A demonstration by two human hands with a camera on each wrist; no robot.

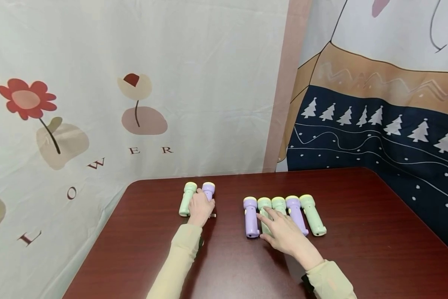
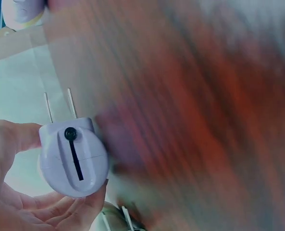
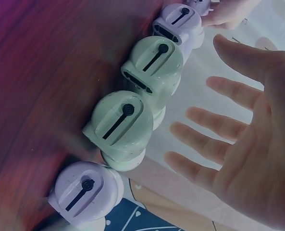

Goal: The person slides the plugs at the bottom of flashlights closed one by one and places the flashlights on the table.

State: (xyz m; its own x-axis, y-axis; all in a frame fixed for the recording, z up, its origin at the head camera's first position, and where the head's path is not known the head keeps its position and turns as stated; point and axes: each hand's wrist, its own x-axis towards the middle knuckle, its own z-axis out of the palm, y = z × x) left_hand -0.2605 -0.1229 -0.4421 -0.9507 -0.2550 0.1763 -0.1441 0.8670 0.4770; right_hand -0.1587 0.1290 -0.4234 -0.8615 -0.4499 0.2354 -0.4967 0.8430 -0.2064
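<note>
My left hand [image 1: 201, 207] grips a purple flashlight [image 1: 209, 190] near the back left of the table, thumb on one side and fingers curled round the other. In the left wrist view that flashlight [image 2: 74, 159] shows its end cap, with two metal plug prongs [image 2: 71, 103] sticking out. A green flashlight [image 1: 187, 200] lies just left of it. My right hand [image 1: 283, 233] hovers with spread, fairly straight fingers over a row of flashlights, close above a green one [image 1: 278, 202]. In the right wrist view nothing lies between its fingers [image 3: 214, 122].
The row on the right also has a purple flashlight [image 1: 251, 219] at its left end, another green one [image 1: 264, 202], a second purple one [image 1: 296, 211] and a green one [image 1: 313, 216] at its right end. Printed cloth [image 1: 216, 83] hangs behind the dark red table [image 1: 134, 249].
</note>
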